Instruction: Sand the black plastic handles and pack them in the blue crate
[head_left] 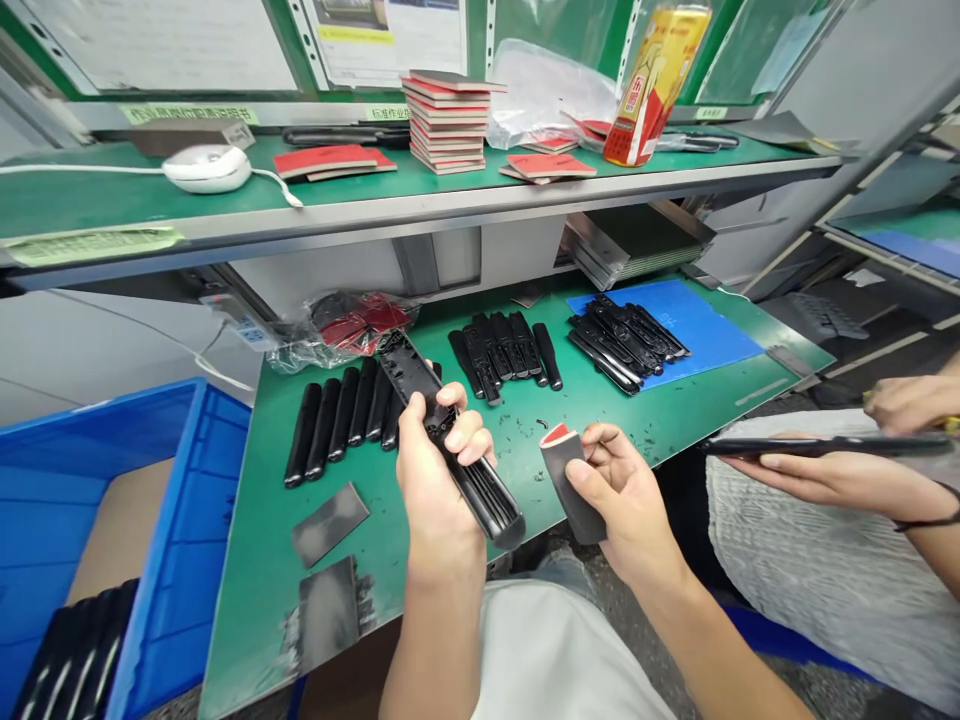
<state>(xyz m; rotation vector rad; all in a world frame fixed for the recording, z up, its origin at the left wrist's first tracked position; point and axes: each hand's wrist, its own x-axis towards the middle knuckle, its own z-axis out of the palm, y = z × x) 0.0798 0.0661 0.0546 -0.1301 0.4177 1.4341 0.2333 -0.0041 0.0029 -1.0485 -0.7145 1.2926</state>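
My left hand (439, 465) is closed around a long black plastic housing (480, 485), held slantwise over the green table (247, 560), its open ribbed inside facing up. My right hand (619, 490) grips a folded piece of grey sandpaper with a red back (571, 478) just to the right of the housing, a small gap between them. A row of black housings (341, 415) lies on the table behind my left hand.
More black housings lie at mid-table (506, 355) and on a blue mat (697, 325). Worn sandpaper sheets (328, 522) lie near the front edge. A blue crate (172, 520) stands at left. Another person's hands (840, 470) hold a black part at right. Sandpaper stacks (448, 122) sit on the shelf.
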